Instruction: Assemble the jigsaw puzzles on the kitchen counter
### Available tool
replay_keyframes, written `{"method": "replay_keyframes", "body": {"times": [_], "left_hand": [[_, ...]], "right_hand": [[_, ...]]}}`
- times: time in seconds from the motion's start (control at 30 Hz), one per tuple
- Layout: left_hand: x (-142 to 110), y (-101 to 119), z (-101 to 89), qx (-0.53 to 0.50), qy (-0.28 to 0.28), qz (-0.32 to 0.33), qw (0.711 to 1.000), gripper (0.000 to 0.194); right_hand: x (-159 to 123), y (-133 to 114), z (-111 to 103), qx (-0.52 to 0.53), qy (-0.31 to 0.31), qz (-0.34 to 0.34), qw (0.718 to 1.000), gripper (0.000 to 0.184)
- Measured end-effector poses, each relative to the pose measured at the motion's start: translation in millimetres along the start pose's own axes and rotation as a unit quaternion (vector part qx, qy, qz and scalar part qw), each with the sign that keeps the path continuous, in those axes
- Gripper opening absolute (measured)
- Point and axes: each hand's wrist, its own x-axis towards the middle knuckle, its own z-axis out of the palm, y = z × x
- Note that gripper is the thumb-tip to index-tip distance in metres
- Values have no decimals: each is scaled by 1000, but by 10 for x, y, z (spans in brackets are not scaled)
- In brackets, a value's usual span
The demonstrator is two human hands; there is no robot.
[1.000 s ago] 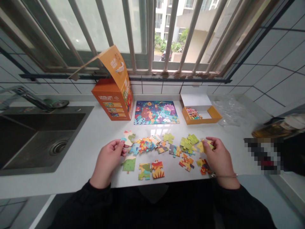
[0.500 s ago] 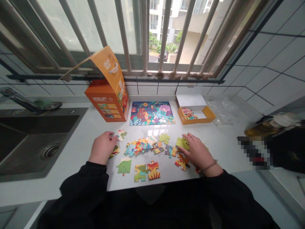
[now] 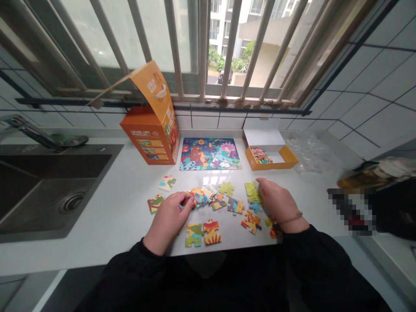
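Note:
My left hand (image 3: 172, 216) is over the left end of a heap of colourful jigsaw pieces (image 3: 199, 197). Its thumb and index finger are bent together on a puzzle piece there, mostly covered by the hand. My right hand (image 3: 281, 201) rests beside the green puzzle pieces (image 3: 251, 190), its fingers curled and their tips partly hidden. A cream-and-green piece (image 3: 167, 182) and a red-green piece (image 3: 155, 203) lie left of the heap. In front are a green-yellow piece (image 3: 194, 236) and an orange grass piece (image 3: 212, 232). An orange animal piece (image 3: 251, 222) lies near my right wrist.
Behind the pieces lies an assembled dark-blue puzzle (image 3: 210, 154). An orange puzzle box (image 3: 147, 134) stands left of it, and an open yellow box (image 3: 271, 162) is to the right, beside clear plastic wrap (image 3: 307, 149). A sink (image 3: 65, 190) is at far left, a bottle (image 3: 364, 175) at far right.
My left hand put down the cream-and-green piece at the left, then moved right to the heap. My right hand let go of a yellow-green piece and shifted to the green pieces, then slightly right.

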Motion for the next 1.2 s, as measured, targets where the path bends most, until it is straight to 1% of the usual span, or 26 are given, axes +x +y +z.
{"method": "replay_keyframes", "body": {"times": [0.1,0.2,0.27,0.37,0.43,0.53,0.63,0.73,0.83,0.9,0.97,1.07,1.13,1.2], "left_hand": [[-30,67,48,-17,-12,34,999,29],[-47,95,83,-7,-18,58,998,29],[-47,103,109,1,-19,76,997,28],[-31,119,147,17,-23,103,994,26],[-15,140,170,29,-32,118,992,25],[22,205,218,43,-45,134,989,22],[102,339,310,62,-64,159,983,19],[242,547,457,91,-86,181,975,15],[413,775,633,128,-96,178,971,15],[523,896,746,149,-96,165,970,19],[618,970,844,165,-96,150,970,27],[719,1007,950,179,-99,135,969,33],[756,1008,988,185,-105,132,968,30],[776,1010,996,190,-114,131,966,23]], "right_hand": [[105,117,-71,21,44,42,998,40],[229,110,-79,61,67,72,993,37],[310,17,-25,96,58,74,991,35],[413,-174,76,131,31,48,990,31],[451,-266,101,134,15,27,991,25],[422,-303,74,106,0,14,994,22],[309,-284,58,48,-12,24,998,24],[199,-298,96,-1,-39,35,999,31],[165,-337,125,-21,-54,44,997,26],[181,-343,111,-19,-57,51,997,20],[213,-307,76,-7,-53,63,997,20],[270,-168,19,23,-39,88,995,24],[306,-43,0,53,-30,108,992,25],[339,76,9,92,-29,128,987,25]]}}
